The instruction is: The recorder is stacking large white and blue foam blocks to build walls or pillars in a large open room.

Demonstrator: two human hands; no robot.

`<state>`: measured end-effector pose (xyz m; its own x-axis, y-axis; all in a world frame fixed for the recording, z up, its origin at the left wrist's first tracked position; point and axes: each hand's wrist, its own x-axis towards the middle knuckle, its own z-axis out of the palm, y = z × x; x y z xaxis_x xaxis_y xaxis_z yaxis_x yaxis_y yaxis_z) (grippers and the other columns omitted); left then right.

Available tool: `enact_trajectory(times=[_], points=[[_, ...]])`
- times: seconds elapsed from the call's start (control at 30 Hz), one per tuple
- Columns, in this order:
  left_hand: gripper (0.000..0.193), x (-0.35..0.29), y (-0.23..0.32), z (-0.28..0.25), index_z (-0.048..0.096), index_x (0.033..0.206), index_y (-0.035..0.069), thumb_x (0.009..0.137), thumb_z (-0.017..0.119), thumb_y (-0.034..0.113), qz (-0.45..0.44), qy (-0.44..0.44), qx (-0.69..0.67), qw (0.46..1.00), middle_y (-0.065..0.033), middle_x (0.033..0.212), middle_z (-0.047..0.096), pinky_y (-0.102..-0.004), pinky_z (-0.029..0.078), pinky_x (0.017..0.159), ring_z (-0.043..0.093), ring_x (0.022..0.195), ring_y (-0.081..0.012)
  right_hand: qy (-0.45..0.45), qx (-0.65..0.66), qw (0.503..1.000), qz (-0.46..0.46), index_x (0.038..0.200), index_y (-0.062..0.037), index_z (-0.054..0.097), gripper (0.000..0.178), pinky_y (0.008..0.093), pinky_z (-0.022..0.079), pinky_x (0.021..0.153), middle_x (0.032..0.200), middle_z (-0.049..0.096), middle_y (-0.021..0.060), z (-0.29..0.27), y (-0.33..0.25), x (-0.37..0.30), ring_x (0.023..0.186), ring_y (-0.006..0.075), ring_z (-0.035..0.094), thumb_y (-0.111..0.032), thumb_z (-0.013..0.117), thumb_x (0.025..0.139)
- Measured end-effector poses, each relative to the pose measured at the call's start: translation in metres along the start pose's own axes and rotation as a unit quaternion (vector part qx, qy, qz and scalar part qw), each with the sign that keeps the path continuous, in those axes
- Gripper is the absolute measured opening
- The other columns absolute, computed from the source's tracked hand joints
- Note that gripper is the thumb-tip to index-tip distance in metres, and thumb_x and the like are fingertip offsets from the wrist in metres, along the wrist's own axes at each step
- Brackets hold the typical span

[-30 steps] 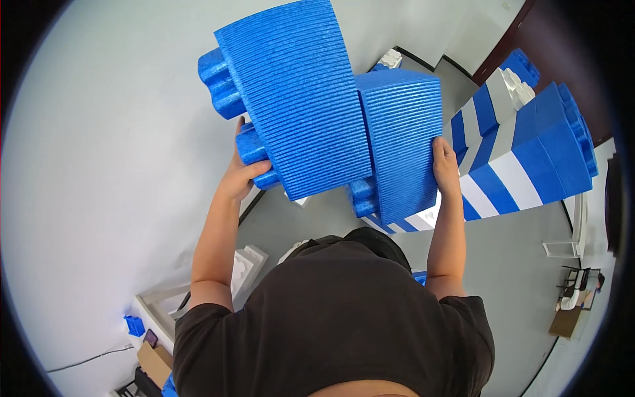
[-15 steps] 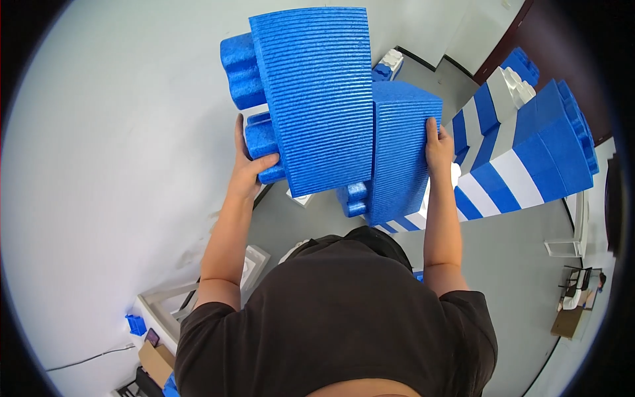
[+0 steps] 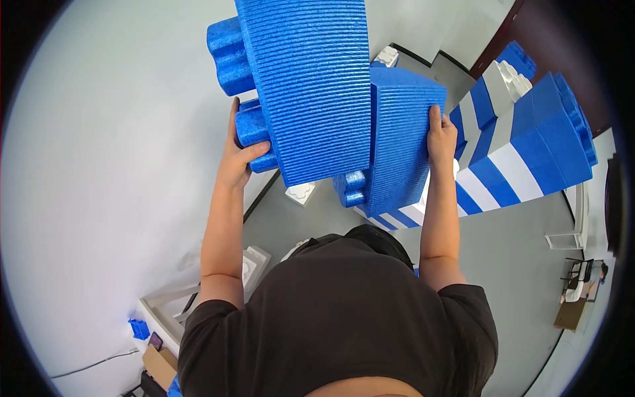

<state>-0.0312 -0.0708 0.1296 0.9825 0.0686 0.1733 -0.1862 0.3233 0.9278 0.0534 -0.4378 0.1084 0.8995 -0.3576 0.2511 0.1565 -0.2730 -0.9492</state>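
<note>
Two large blue foam building blocks are lifted in front of me, ribbed faces toward me. My left hand (image 3: 239,155) grips a rounded stud on the left side of the bigger-looking ribbed block (image 3: 307,86), thumb on the near side and fingers behind. My right hand (image 3: 440,142) is closed on the right edge of the second ribbed block (image 3: 401,145), thumb along its face. That block sits close against the right side of the first, and its own studs stick out at lower left. Whether the two are joined cannot be seen.
Behind my right arm rises a tall stack of blue and white blocks (image 3: 512,169). A pale wall (image 3: 112,165) stands close on the left. White blocks (image 3: 301,192) lie on the grey floor (image 3: 509,264). Lower left is a cardboard box (image 3: 160,366); at far right, a chair (image 3: 579,281).
Both hands and the two blue blocks have moved up in view, and the left hand with its block also slightly left. The grips look the same.
</note>
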Motion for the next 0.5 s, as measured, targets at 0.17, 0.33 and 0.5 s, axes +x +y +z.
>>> enact_trajectory(times=[0.17,0.33,0.5], points=[[0.123,0.003,-0.003,0.000,0.006,0.148,0.007,0.054,0.085,0.015,0.004,-0.001,0.013,1.000,-0.0212,0.138,0.037,-0.0448,0.038,0.103,0.042,0.126,-0.0347,0.002,0.006,1.000,0.008,0.097,0.0036,0.069,0.049,0.0241,0.044,0.071,0.081,0.067,0.0068,-0.005,-0.009,-0.001,0.076,0.0113,0.057,-0.044,0.060,0.089],[0.120,0.009,-0.009,0.003,0.007,0.148,0.007,0.056,0.084,0.016,0.009,-0.001,-0.012,1.000,-0.0208,0.137,0.037,-0.0445,0.038,0.103,0.042,0.126,-0.0341,0.039,0.011,0.999,0.019,0.097,0.0039,0.068,0.050,0.0244,0.045,0.071,0.081,0.067,0.0073,-0.005,-0.017,-0.009,0.075,0.0126,0.058,-0.045,0.060,0.089],[0.120,0.012,-0.013,0.015,0.006,0.148,0.007,0.057,0.083,0.016,-0.006,-0.013,-0.021,1.000,-0.0208,0.138,0.037,-0.0446,0.038,0.103,0.042,0.125,-0.0341,0.060,0.020,0.998,0.020,0.098,0.0041,0.068,0.053,0.0249,0.045,0.071,0.081,0.067,0.0087,-0.020,-0.001,-0.004,0.074,0.0135,0.059,-0.047,0.060,0.089]])
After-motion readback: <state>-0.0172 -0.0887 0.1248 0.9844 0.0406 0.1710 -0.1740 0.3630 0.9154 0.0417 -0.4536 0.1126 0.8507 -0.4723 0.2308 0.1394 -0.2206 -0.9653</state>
